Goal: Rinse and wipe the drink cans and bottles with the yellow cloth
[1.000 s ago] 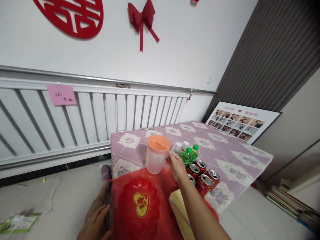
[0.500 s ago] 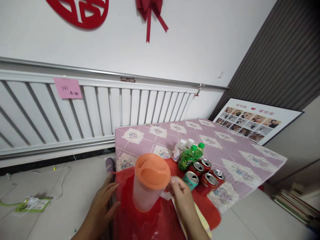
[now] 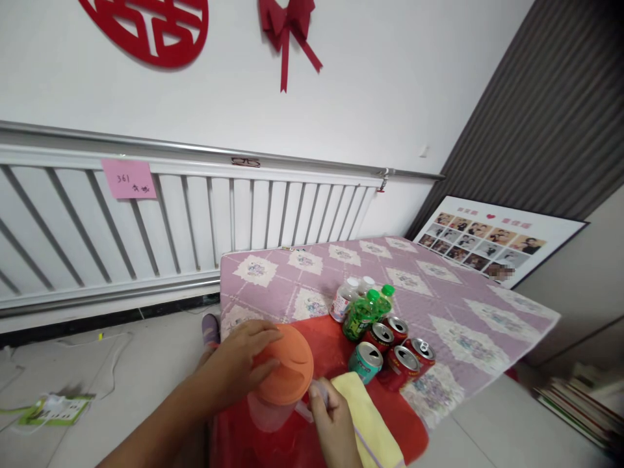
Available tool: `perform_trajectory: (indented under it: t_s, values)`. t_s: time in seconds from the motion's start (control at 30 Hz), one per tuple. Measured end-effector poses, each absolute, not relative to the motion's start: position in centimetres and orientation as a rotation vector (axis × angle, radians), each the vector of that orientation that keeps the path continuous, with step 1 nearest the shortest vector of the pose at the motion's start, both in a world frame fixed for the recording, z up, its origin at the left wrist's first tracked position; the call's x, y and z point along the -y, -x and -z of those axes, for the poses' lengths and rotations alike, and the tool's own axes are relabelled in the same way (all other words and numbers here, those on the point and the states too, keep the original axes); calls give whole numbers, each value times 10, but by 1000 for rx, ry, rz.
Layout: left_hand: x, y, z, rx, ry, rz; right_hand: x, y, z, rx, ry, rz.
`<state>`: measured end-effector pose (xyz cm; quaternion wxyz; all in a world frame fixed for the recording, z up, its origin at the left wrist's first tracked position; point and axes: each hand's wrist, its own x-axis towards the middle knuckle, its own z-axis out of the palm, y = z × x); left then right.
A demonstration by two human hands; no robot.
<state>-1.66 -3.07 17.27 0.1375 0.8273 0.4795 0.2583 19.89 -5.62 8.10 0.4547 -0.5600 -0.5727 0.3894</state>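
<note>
A translucent pitcher [image 3: 271, 413] with an orange lid [image 3: 291, 367] stands over red plastic at the bottom centre. My left hand [image 3: 244, 361] lies on the lid's left side, fingers spread. My right hand [image 3: 331, 416] is closed round the pitcher's handle [image 3: 305, 411] at its right. A yellow cloth [image 3: 368, 419] lies just right of my right hand. Beyond it are a teal can [image 3: 365, 363] and several red cans [image 3: 402, 365]. Green-capped bottles [image 3: 361, 317] and white-capped bottles [image 3: 343, 300] stand behind the cans.
A purple patterned cloth [image 3: 419, 299] covers the table. Behind it runs a white radiator [image 3: 195, 221] with a pink note [image 3: 129, 179]. A photo board [image 3: 497, 237] leans at the right, books [image 3: 580, 406] are below it, and a power strip [image 3: 57, 411] lies on the floor at left.
My left hand has moved up and right from beside the pitcher onto its lid. The pitcher and my right hand appear lower and further left. More of the yellow cloth shows.
</note>
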Motion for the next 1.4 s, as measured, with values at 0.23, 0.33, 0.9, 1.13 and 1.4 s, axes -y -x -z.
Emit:
perform_trajectory:
  t_s: [0.23, 0.33, 0.9, 1.13, 1.4]
  values:
    - [4, -8, -193, -1153, -2792, -155, 56, -202, -79, 1489, 1385, -959]
    - [4, -11, -189, -1190, -2799, -153, 55, -201, -74, 1488, 1373, -926]
    - [11, -31, -194, -1596, -2633, -86, 53, -200, -54, 1487, 1281, -793]
    - [9, -37, -197, -1727, -2578, -49, 50, -201, -44, 1493, 1288, -790]
    - [6, -37, -200, -1791, -2460, -5, 55, -199, -54, 1496, 1313, -774]
